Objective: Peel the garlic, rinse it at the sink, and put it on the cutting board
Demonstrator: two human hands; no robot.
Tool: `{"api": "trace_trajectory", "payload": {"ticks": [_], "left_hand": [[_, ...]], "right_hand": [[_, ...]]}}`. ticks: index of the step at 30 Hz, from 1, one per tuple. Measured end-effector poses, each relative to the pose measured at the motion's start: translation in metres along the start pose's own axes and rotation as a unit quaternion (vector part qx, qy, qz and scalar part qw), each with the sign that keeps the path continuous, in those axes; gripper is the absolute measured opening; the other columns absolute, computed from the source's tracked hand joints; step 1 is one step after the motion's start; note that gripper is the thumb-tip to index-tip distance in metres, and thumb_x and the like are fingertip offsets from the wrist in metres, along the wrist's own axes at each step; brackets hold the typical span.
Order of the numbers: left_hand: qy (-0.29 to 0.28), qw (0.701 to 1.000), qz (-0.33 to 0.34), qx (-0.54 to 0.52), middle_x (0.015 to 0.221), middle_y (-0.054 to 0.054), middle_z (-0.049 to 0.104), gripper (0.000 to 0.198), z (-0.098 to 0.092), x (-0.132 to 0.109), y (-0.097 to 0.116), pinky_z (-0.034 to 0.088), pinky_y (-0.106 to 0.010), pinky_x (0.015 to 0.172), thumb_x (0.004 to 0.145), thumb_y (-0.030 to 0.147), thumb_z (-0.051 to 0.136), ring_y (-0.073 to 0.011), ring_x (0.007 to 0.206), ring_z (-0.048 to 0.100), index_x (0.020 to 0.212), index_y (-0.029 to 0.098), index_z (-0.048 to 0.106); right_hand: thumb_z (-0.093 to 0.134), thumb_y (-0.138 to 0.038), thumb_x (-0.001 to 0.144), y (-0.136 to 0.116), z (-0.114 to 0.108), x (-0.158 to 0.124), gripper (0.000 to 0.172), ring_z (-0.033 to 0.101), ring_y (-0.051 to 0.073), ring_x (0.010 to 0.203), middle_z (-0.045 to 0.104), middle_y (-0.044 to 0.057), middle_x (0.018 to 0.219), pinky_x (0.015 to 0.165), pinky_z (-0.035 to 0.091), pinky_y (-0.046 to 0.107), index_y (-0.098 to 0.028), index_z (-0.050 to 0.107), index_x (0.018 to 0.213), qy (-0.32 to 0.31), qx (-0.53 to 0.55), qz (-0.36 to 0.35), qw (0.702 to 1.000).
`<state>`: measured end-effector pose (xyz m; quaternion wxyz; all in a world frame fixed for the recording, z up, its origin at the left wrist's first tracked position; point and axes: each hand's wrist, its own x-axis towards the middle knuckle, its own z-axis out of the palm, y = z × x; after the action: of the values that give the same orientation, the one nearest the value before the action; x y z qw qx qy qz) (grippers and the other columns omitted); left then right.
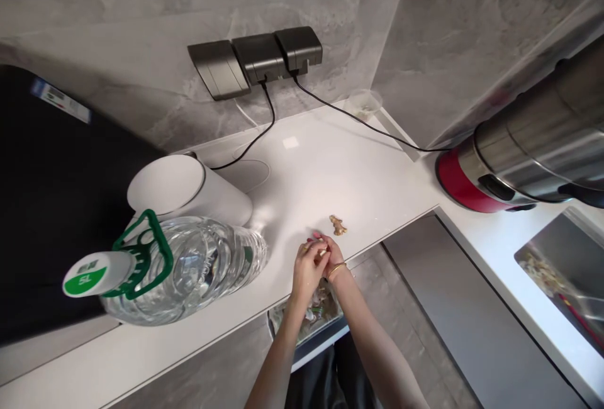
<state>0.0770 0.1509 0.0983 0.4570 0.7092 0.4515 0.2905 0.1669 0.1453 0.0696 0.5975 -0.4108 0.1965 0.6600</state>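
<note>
Pinching a small pale piece [319,250] between the fingertips of my left hand [307,267] and right hand [330,253] at lower centre, I should work over the countertop [358,176], beside the ginger knob [338,225].

On the counter [302,176], a ginger piece [338,225] lies at two o'clock of the hands; the water bottle [189,270] at nine; wall sockets [257,60] at twelve.
</note>
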Motion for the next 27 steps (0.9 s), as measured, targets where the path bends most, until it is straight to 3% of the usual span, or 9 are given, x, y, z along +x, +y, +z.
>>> {"api": "trace_trajectory", "payload": {"ticks": [2,5,7,11,15,19,21,24,27], "left_hand": [[-0.011,0.996,0.049,0.074,0.109,-0.005,0.059,0.027,-0.004,0.0,0.015,0.04,-0.04,0.092,0.076,0.029,0.058,-0.022,0.104,0.048,0.102,0.026,0.061],[0.025,0.993,0.06,0.095,0.114,-0.005,0.055,0.026,0.0,0.01,0.016,0.038,-0.041,0.094,0.081,0.03,0.052,-0.0215,0.108,0.046,0.106,0.027,0.059],[0.047,0.995,0.046,0.081,0.108,-0.007,0.056,0.026,0.014,0.023,0.008,0.041,-0.037,0.091,0.085,0.029,0.044,-0.019,0.104,0.049,0.107,0.023,0.056],[-0.006,0.987,0.057,0.15,0.123,-0.012,0.045,0.048,0.055,0.053,-0.003,0.04,-0.038,0.092,0.076,0.033,0.057,-0.0243,0.111,0.045,0.12,0.019,0.045],[-0.053,0.979,0.064,0.185,0.118,-0.013,0.045,0.035,0.078,0.074,-0.005,0.041,-0.036,0.089,0.071,0.016,0.055,-0.0227,0.104,0.049,0.105,0.016,0.053],[-0.053,0.998,0.014,0.022,0.1,-0.009,0.051,0.034,0.079,0.08,0.001,0.045,-0.031,0.084,0.063,0.011,0.055,-0.016,0.091,0.054,0.097,0.014,0.053],[-0.077,0.988,-0.045,-0.128,0.091,-0.004,0.053,0.036,0.083,0.079,0.013,0.047,-0.031,0.08,0.066,0.019,0.053,-0.0135,0.085,0.056,0.102,0.016,0.05],[-0.208,0.919,-0.097,-0.321,0.094,-0.003,0.056,0.031,0.108,0.07,0.051,0.048,-0.029,0.076,0.074,0.028,0.044,-0.0129,0.086,0.058,0.103,0.019,0.051],[-0.312,0.856,-0.139,-0.388,0.109,-0.007,0.056,0.029,0.156,0.046,0.108,0.047,-0.024,0.067,0.078,0.034,0.045,-0.0108,0.079,0.057,0.101,0.019,0.054]], "right_hand": [[0.054,-0.027,0.074,-0.006,-0.002,-0.005,0.011,0.06,0.012,0.062,0.065,-0.001,0.067,0.056,0.049,0.022,-0.018,0.059,0.079,-0.031,0.044,0.018,0.998],[0.055,-0.024,0.074,-0.021,-0.017,-0.014,0.01,0.059,0.009,0.061,0.065,-0.002,0.071,0.053,0.047,0.019,-0.019,0.059,0.082,-0.045,0.087,0.0,0.995],[0.055,-0.025,0.075,-0.032,-0.032,-0.022,0.01,0.057,0.007,0.056,0.065,-0.002,0.069,0.048,0.045,0.017,-0.02,0.059,0.082,-0.042,0.1,-0.02,0.994],[0.053,-0.029,0.077,-0.048,-0.063,-0.043,0.011,0.051,0.005,0.048,0.061,-0.003,0.063,0.045,0.045,0.016,-0.019,0.059,0.077,-0.046,0.123,-0.051,0.99],[0.051,-0.027,0.079,-0.06,-0.089,-0.069,0.011,0.054,0.006,0.053,0.062,-0.002,0.067,0.049,0.048,0.016,-0.02,0.059,0.08,-0.028,0.165,-0.06,0.984],[0.053,-0.027,0.079,-0.076,-0.119,-0.101,0.008,0.052,0.004,0.054,0.061,-0.002,0.071,0.041,0.042,0.011,-0.02,0.057,0.076,-0.058,0.19,-0.104,0.975],[0.053,-0.031,0.081,-0.09,-0.141,-0.123,0.02,0.045,0.002,0.046,0.056,-0.003,0.064,0.031,0.03,0.007,-0.018,0.051,0.065,-0.077,0.208,-0.138,0.965],[0.052,-0.034,0.081,-0.119,-0.184,-0.171,0.024,0.035,0.001,0.038,0.05,-0.005,0.058,0.026,0.019,0.007,-0.017,0.05,0.064,-0.05,0.214,-0.192,0.956],[0.055,-0.031,0.08,-0.154,-0.242,-0.239,0.014,0.033,0.001,0.036,0.049,-0.006,0.059,0.026,0.017,0.007,-0.02,0.057,0.088,0.029,0.192,-0.279,0.941]]}}
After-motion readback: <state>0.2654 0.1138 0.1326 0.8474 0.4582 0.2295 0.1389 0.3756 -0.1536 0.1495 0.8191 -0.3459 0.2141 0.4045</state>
